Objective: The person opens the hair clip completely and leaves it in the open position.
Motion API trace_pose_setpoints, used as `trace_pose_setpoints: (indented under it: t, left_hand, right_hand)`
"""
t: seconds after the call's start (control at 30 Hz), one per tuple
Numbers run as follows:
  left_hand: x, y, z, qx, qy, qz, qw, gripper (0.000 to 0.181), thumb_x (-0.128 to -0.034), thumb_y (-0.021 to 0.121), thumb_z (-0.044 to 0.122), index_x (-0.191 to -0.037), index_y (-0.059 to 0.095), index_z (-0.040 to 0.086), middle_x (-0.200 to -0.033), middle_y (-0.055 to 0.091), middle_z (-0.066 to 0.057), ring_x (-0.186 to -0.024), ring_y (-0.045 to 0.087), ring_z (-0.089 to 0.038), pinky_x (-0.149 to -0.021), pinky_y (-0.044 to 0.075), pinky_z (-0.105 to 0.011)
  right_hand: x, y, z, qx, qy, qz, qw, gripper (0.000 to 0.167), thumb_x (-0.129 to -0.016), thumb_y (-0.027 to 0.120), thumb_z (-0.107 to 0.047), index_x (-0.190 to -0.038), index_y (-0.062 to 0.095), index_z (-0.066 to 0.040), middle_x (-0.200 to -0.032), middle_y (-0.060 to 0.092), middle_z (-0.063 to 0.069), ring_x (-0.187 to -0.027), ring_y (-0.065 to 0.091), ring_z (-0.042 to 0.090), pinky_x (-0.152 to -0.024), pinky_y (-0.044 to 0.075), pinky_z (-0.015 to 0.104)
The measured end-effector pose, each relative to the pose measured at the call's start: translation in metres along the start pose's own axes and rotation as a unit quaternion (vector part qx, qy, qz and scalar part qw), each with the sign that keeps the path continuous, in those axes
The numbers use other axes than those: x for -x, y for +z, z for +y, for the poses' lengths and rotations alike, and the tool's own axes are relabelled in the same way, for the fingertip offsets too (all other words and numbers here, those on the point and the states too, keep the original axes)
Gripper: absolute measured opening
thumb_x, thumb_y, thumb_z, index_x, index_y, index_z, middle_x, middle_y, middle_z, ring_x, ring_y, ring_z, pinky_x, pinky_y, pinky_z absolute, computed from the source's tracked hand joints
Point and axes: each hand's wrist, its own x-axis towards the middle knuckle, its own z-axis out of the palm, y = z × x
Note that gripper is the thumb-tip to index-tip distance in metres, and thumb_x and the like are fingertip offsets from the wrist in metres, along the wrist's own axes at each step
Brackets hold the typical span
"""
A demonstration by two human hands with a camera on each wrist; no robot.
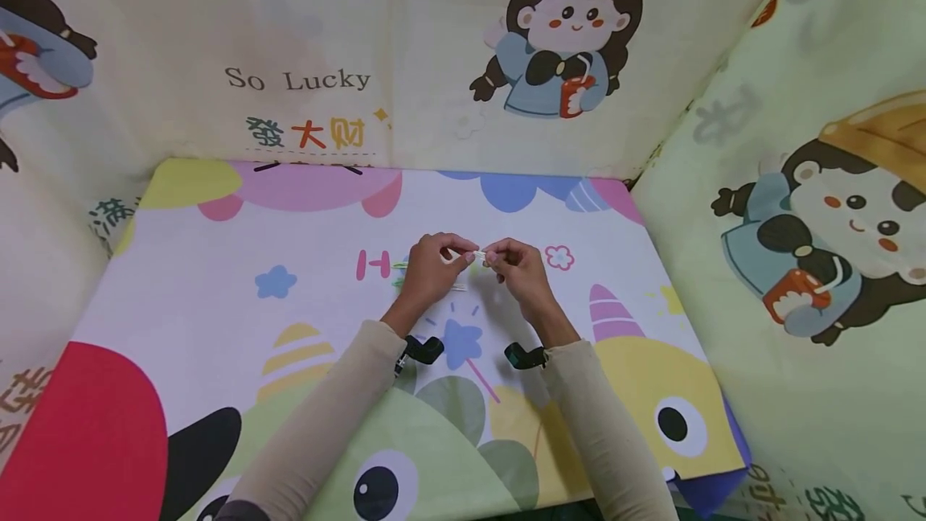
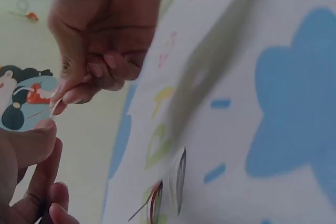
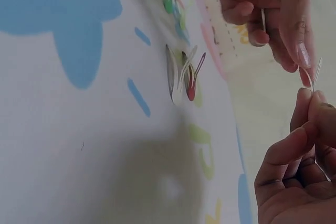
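Observation:
A white snap hair clip point(image 3: 313, 81) is held up between both hands, its thin halves spread apart. My left hand point(image 1: 432, 268) pinches one end of it between thumb and fingertips. The other end is gripped by the thumb and finger of my right hand point(image 1: 519, 270). In the right wrist view a thin pale strip point(image 3: 263, 20) shows at the left hand's other fingers; its kind is unclear. Below the hands lie more snap clips: a white clip point(image 3: 177, 92), a red clip point(image 3: 191, 90), a green clip point(image 3: 168, 4) and a pale bluish clip point(image 3: 181, 22).
A cartoon-printed cloth point(image 1: 195, 296) covers the table. Printed sheets form a back wall point(image 1: 427, 47) and a right wall point(image 1: 796, 183) close around the table. Dark wrist cameras point(image 1: 425, 350) sit on both wrists, low over the cloth.

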Motion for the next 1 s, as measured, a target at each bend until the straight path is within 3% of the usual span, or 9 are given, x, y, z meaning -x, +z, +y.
trace_pose_setpoints:
  t: [0.1,0.23,0.37,0.6,0.7,0.83,1.0]
  left_hand:
    - [-0.001,-0.002,0.004,-0.077,0.026,0.008,0.9967,0.017,-0.0930,0.084,0.023,-0.109,0.084,0.018,-0.102,0.079,-0.002,-0.100,0.059,-0.022,-0.087,0.052,-0.037]
    - [-0.003,-0.006,0.008,-0.150,0.035,0.008,0.9880,0.019,-0.0913,0.086,0.025,-0.109,0.085,0.018,-0.102,0.076,-0.002,-0.103,0.057,-0.022,-0.083,0.054,-0.038]
    - [-0.006,-0.008,0.008,-0.181,0.038,-0.001,0.9827,0.018,-0.0920,0.085,0.025,-0.109,0.085,0.019,-0.099,0.075,-0.002,-0.101,0.056,-0.021,-0.078,0.054,-0.037]
    - [-0.011,-0.001,0.001,-0.204,0.061,-0.022,0.9768,0.015,-0.0920,0.085,0.024,-0.106,0.084,0.019,-0.094,0.078,0.001,-0.096,0.054,-0.019,-0.076,0.053,-0.034]
    - [-0.014,0.001,0.000,-0.218,0.065,-0.029,0.9732,0.014,-0.0920,0.085,0.025,-0.104,0.084,0.019,-0.092,0.078,0.002,-0.093,0.053,-0.018,-0.072,0.052,-0.034]
    - [-0.014,0.002,0.002,-0.232,0.060,-0.042,0.9699,0.012,-0.0918,0.085,0.025,-0.102,0.084,0.019,-0.091,0.078,0.003,-0.094,0.053,-0.018,-0.073,0.053,-0.036]
    - [-0.012,0.005,-0.001,-0.249,0.047,-0.063,0.9654,0.014,-0.0902,0.087,0.025,-0.102,0.083,0.019,-0.091,0.076,0.002,-0.096,0.053,-0.018,-0.074,0.054,-0.034]
  right_hand:
    - [0.000,0.001,0.001,-0.001,0.001,-0.007,1.0000,0.016,-0.102,0.071,-0.011,-0.107,0.072,0.003,-0.083,0.071,-0.003,-0.078,0.055,0.022,-0.066,0.047,0.024]
    - [-0.001,0.002,0.001,0.008,0.001,-0.012,0.9999,0.015,-0.101,0.073,-0.012,-0.109,0.075,0.000,-0.086,0.073,-0.002,-0.082,0.062,0.025,-0.070,0.053,0.024]
    - [-0.002,0.003,0.002,0.041,-0.013,-0.015,0.9990,0.017,-0.098,0.076,-0.014,-0.112,0.078,-0.004,-0.092,0.075,0.000,-0.087,0.066,0.023,-0.073,0.057,0.024]
    - [-0.003,-0.002,0.007,0.118,-0.048,0.003,0.9919,0.013,-0.095,0.080,-0.013,-0.107,0.081,-0.008,-0.094,0.078,0.010,-0.080,0.066,0.015,-0.068,0.054,0.023]
    - [-0.003,-0.003,0.007,0.170,-0.061,0.009,0.9835,0.012,-0.095,0.080,-0.017,-0.106,0.081,-0.012,-0.095,0.079,0.009,-0.084,0.068,0.018,-0.069,0.052,0.025]
    - [-0.004,-0.003,0.008,0.262,-0.097,0.015,0.9600,0.009,-0.095,0.080,-0.018,-0.104,0.080,-0.015,-0.093,0.080,0.005,-0.086,0.072,0.020,-0.073,0.054,0.030]
    - [-0.004,-0.003,0.014,0.338,-0.126,-0.001,0.9328,0.008,-0.094,0.081,-0.015,-0.102,0.079,-0.014,-0.092,0.080,0.004,-0.082,0.072,0.020,-0.076,0.056,0.035]
